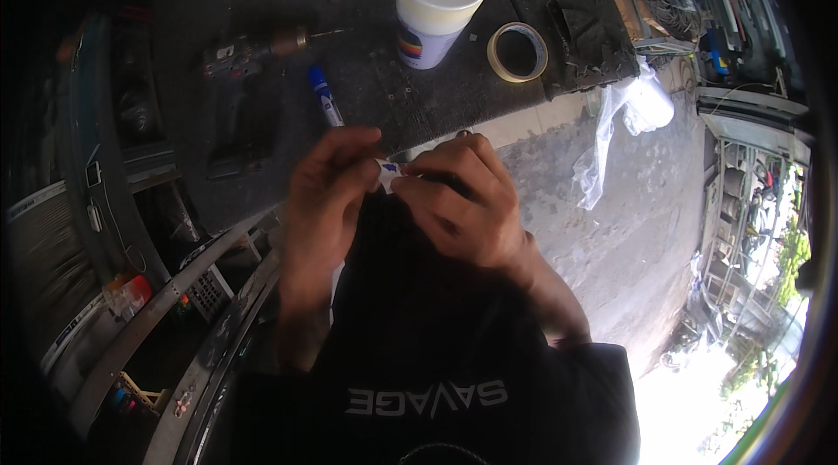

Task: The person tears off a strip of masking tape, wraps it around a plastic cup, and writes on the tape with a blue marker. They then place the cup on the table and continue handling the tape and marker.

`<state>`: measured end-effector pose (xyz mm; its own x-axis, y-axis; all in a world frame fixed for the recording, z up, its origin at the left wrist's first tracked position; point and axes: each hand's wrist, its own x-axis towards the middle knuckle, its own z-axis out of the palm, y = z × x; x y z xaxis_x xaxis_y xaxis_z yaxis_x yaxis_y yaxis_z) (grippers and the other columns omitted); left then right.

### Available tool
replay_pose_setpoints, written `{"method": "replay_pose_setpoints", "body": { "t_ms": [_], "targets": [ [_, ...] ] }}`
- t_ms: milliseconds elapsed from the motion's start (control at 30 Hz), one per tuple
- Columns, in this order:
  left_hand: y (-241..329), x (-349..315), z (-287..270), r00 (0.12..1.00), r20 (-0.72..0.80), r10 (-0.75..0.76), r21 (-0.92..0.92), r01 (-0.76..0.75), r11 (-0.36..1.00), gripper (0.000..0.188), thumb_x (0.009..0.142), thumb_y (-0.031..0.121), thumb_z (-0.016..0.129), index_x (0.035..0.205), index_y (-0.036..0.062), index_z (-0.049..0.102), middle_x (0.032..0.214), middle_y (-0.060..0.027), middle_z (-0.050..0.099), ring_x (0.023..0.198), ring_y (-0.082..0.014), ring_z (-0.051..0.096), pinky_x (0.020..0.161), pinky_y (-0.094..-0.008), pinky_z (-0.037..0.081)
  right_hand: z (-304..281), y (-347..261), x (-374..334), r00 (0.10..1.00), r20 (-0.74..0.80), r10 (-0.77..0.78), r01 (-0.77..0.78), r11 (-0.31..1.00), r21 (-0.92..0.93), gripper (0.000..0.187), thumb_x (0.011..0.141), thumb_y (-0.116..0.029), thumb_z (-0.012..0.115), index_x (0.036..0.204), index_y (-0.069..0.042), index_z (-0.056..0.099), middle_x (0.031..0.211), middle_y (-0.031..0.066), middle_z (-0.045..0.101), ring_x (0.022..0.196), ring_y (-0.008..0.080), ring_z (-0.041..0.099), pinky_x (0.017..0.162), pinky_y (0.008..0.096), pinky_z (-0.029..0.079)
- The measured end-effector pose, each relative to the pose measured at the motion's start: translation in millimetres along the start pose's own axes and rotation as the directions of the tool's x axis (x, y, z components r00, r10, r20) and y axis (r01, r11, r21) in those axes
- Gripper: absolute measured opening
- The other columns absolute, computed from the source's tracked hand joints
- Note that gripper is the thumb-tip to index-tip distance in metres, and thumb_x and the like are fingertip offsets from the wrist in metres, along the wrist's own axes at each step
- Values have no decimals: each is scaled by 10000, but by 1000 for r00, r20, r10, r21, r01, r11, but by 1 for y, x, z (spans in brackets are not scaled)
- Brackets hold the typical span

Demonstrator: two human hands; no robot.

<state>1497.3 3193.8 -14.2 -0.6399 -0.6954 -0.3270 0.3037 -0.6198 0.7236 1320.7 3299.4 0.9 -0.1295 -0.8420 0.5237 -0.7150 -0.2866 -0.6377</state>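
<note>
Between the fingertips of both hands is a small white piece with blue marks [390,169], like a scrap of paper or tape; its exact kind cannot be made out. My left hand [325,181] pinches its left side, while my right hand [471,196] grips the right side with thumb and fingers. Just beyond the left hand, a blue-capped marker [324,96] lies on the dark workbench [367,15]. Farther off stands a white cylindrical tub [428,35] with a lid bearing blue marks. A roll of tape [515,77] lies to its right.
A cordless drill [249,55] with a bit fitted lies on the bench at left. Clear plastic wrapping [648,105] hangs beyond the bench's right end, above the concrete floor [646,238]. Curved metal rails [188,286] and shelving stand at lower left.
</note>
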Motion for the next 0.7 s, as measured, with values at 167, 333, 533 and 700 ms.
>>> {"method": "replay_pose_setpoints", "body": {
  "t_ms": [167,333,533,700],
  "targets": [
    [-4,-5,7,990,-38,133,112,-128,985,326,977,-4,711,1294,-22,636,1061,-87,724,966,-121,684,873,-269,522,-5,-9,5,906,83,415,-406,795,451,344,806,-151,890,1070,-42,699,1116,131,675,994,283,677,820,387,560],
    [-5,-8,11,989,-46,143,96,-138,986,245,985,-15,712,1229,-25,685,1036,-73,732,958,-96,685,873,-236,528,1,-10,9,884,158,441,-466,798,382,161,874,15,805,992,9,696,983,115,729,871,195,728,749,307,575],
    [-2,-12,5,994,-104,23,250,4,968,166,987,38,733,1138,-33,733,991,-65,759,954,-97,694,871,-231,527,0,-7,7,887,122,445,-460,832,310,142,878,25,797,988,-4,712,960,109,730,846,215,740,722,321,585],
    [-2,-11,-3,998,-8,-68,313,67,947,199,1009,139,727,1133,-17,729,958,-26,720,941,-80,662,863,-222,508,1,-3,6,920,57,389,-390,889,238,183,839,10,820,1003,-46,761,1033,94,707,920,272,729,749,365,581]
  ]
}}
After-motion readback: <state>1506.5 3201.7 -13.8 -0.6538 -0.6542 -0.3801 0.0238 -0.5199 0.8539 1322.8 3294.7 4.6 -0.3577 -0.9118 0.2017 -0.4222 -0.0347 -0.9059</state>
